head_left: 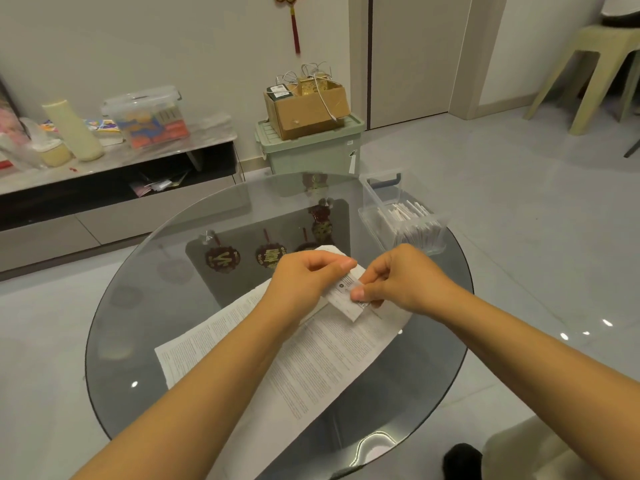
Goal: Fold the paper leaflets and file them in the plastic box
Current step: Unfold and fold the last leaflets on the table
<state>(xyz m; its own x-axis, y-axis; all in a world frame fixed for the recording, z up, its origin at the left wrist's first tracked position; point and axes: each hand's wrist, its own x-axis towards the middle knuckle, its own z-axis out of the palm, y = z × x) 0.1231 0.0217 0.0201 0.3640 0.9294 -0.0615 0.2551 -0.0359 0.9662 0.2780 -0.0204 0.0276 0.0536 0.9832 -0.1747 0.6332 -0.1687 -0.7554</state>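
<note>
Left hand (306, 277): fingers curled, pinched the upper end of the folded leaflet (347, 295).
Right hand (403, 278): thumb and fingers pinched the leaflet's lower right edge.
Folded leaflet: held just above the open sheet (311, 368) on the glass table (145, 306).
Box (403, 216): stood at the table's far right, folded leaflets upright inside.

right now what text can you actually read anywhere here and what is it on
No text reads clearly.
Folded leaflet held by left hand and right hand: print too small.
Unfolded sheets on the glass table: lines blurred.
Ornaments under the glass: gold characters, unclear.
</note>
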